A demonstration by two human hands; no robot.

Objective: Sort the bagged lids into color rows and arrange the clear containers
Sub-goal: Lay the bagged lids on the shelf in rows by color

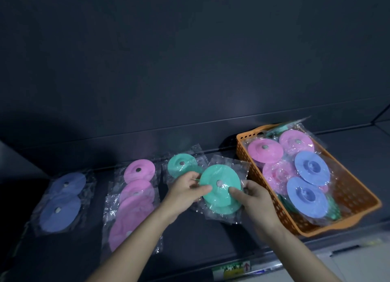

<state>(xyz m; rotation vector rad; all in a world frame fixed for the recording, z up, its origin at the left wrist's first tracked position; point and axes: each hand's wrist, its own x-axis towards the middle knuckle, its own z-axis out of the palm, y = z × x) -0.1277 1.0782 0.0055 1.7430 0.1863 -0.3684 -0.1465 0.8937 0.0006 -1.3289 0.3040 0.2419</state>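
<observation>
Head view: I see both hands working over a dark matte shelf.
Green lid: smooth round disc with a small metal centre, in a crinkly clear bag, held between the hands.
Left hand: fingers curled, pinching the lid's left edge.
Right hand: thumb on top, clamped on the right edge.
Second green lid: bagged, just beyond the left hand.
Pink lids: row left of the left hand.
Blue lids: farther left.
Basket: orange perforated plastic, right of the right hand, holding mixed bagged lids.
</observation>
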